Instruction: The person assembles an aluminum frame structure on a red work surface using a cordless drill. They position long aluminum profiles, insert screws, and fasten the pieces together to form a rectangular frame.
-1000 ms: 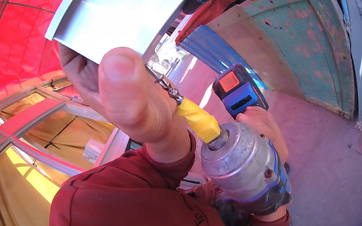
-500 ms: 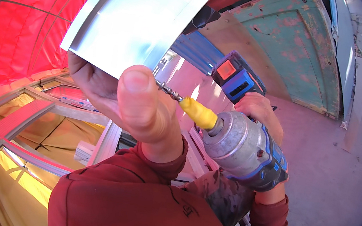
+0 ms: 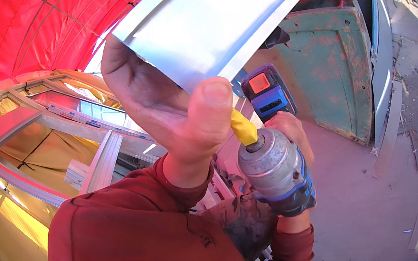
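A wide, shiny white metal profile (image 3: pixel 198 21) with raised lips along both sides slants up and away from me. Its near end rests in my left hand (image 3: pixel 164 105), the palm under the end and the thumb up at its right corner. My right hand (image 3: pixel 294 131) grips the handle of a blue and black cordless impact driver (image 3: pixel 272 164), whose nose points left toward the left thumb. Yellow wrapping (image 3: pixel 243 128) covers the shaft at its nose. The bit's tip is hidden behind my left thumb. The battery (image 3: pixel 269 92) has an orange patch.
Pale window frames (image 3: pixel 8 133) lie at the left over yellow-brown sheeting (image 3: pixel 64 157). Red tarpaulin (image 3: pixel 37 13) hangs behind them. A worn green wooden panel (image 3: pixel 321 66) leans at the far right, beside flat strips (image 3: pixel 391 128) on the dusty floor (image 3: pixel 354 206).
In the picture, the profile and my left hand have shifted right, while the driver has moved slightly left. The metal bit, visible before, is now covered by my left thumb.
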The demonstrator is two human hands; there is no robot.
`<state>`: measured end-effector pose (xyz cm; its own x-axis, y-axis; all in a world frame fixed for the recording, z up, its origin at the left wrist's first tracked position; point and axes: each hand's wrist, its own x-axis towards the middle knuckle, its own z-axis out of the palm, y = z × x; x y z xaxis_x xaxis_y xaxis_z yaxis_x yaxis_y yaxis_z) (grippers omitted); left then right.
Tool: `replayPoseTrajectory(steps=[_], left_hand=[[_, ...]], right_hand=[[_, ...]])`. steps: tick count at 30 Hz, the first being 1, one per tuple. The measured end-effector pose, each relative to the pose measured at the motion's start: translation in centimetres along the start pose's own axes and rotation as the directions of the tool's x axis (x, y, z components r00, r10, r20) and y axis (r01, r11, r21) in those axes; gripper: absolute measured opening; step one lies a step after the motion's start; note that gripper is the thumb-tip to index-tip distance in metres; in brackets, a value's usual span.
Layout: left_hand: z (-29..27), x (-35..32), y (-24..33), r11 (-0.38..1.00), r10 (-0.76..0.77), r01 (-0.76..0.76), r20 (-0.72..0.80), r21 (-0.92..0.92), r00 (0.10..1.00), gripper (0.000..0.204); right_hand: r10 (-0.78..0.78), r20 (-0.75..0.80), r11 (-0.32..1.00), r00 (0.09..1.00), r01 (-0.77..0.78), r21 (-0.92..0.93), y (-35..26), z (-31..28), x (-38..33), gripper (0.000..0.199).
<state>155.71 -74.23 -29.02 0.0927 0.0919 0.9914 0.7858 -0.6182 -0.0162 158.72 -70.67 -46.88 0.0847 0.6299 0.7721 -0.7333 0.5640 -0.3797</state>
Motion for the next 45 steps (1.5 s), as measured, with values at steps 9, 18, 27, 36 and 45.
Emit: replayPoseTrajectory(steps=[9,18,27,36,45], left_hand=[[-6.7,1.8,-1.7,0.992,0.078,-0.102,0.282,0.07,0.956,0.081],[-28.6,9.1,-16.1,0.968,-0.184,-0.011,0.741,0.249,0.646,0.049],[-32.7,6.6,-21.2,0.989,-0.149,0.089,0.75,0.12,0.645,0.014],[-33.0,7.8,-20.7,0.96,-0.273,0.21,0.77,0.182,0.577,0.014],[-32.4,8.9,-20.0,0.875,-0.429,0.438,0.748,0.206,0.506,0.027]], right_hand=[[0.41,-0.317,0.829,0.855,-0.494,-0.261,-2.4,-1.8,-6.4,0.032],[0.326,-0.884,0.668,0.337,-0.743,-0.037,-8.7,-3.5,-4.1,0.014],[0.135,-0.986,0.194,0.1,-0.978,-0.073,-18.4,-0.7,-5.8,0.016],[0.045,-0.996,0.223,0.081,-0.972,-0.069,-27.5,1.4,-3.6,0.012],[-0.025,-0.997,0.349,0.074,-0.934,-0.078,-29.0,7.4,0.3,0.014]])
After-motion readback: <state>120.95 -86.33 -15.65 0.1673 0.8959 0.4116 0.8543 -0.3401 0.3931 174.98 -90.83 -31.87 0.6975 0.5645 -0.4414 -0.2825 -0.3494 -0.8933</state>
